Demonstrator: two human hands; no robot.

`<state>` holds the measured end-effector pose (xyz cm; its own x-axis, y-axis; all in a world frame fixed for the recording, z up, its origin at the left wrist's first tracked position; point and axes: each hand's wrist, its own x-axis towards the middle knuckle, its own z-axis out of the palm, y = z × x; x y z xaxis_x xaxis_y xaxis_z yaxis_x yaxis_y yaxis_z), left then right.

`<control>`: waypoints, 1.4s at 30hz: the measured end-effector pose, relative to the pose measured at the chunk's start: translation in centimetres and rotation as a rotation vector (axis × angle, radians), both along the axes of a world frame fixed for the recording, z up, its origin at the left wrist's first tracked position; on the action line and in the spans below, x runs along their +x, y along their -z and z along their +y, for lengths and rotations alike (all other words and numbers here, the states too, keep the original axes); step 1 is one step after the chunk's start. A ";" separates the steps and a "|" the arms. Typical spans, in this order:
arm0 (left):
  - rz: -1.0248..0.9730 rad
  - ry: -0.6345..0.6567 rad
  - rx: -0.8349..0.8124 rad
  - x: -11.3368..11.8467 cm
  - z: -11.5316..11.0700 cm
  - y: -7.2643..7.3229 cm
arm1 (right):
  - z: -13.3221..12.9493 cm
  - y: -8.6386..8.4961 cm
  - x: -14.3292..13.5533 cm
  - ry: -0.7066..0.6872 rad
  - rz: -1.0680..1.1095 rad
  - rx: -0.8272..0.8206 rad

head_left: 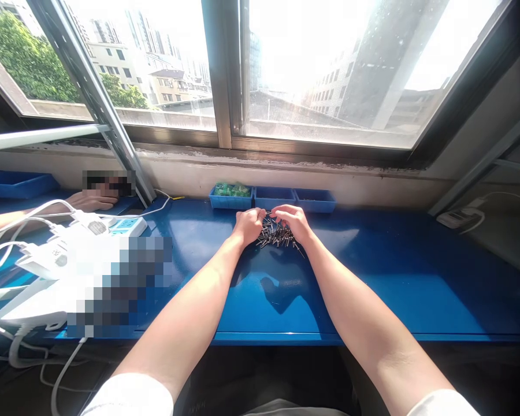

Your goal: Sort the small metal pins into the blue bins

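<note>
A loose pile of thin metal pieces (278, 236), which look like screws or rivets, lies on the blue tabletop between my hands. At the pile's left edge is my left hand (248, 225), closed, with its fingertips pressed together. My right hand (293, 221) arches over the pile's right side, its fingers curled inward and pinched. What either hand holds is too small to make out. Just behind the hands stand three blue bins: the left bin (230, 201) holds green plastic packets, then come a middle bin (274, 194) and a right bin (315, 200).
White power strips (127, 226) with plugs (47, 257) and tangled cables crowd the left. Past them is another person's hand (96, 199) near a blue tray (19, 184). Metal posts (99, 104) and a window (329, 75) bound the blue table (394, 260); a white adapter (457, 216) lies far right.
</note>
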<state>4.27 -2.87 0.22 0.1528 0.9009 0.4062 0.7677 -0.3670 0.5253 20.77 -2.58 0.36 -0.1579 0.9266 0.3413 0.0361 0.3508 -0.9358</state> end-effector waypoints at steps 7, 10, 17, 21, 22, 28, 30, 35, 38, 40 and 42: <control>-0.062 -0.211 0.028 -0.6 0.6 0.0 | 0.8 0.5 0.5 0.263 -0.178 0.156; -0.048 -0.276 -0.004 -1.0 1.1 0.3 | 1.1 0.8 0.9 0.407 -0.352 0.201; 0.049 -0.349 -0.110 -1.3 1.4 0.4 | 1.2 0.9 1.5 0.527 -0.552 0.109; 0.055 -0.368 -0.123 -1.5 1.4 0.4 | 1.5 0.7 2.2 0.610 -0.560 0.072; 0.055 -0.375 -0.132 -1.6 1.5 0.4 | 1.6 0.7 2.4 0.633 -0.559 0.063; 0.096 -0.374 -0.202 -1.6 1.7 0.5 | 2.4 1.0 3.4 0.678 -0.582 0.003; 0.119 -0.354 -0.212 -1.6 1.7 0.6 | 2.6 1.2 3.4 0.673 -0.603 0.006; 0.156 -0.313 -0.221 -1.5 1.6 0.6 | 2.8 1.6 3.2 0.656 -0.712 0.050; 0.166 -0.309 -0.222 -1.4 1.5 0.6 | 2.9 1.8 3.1 0.657 -0.784 0.051; 0.166 -0.311 -0.227 -1.4 1.6 0.6 | 3.0 1.9 3.1 0.663 -0.812 0.039; 0.164 -0.312 -0.229 -1.4 1.7 0.7 | 3.0 1.9 3.1 0.655 -0.831 0.047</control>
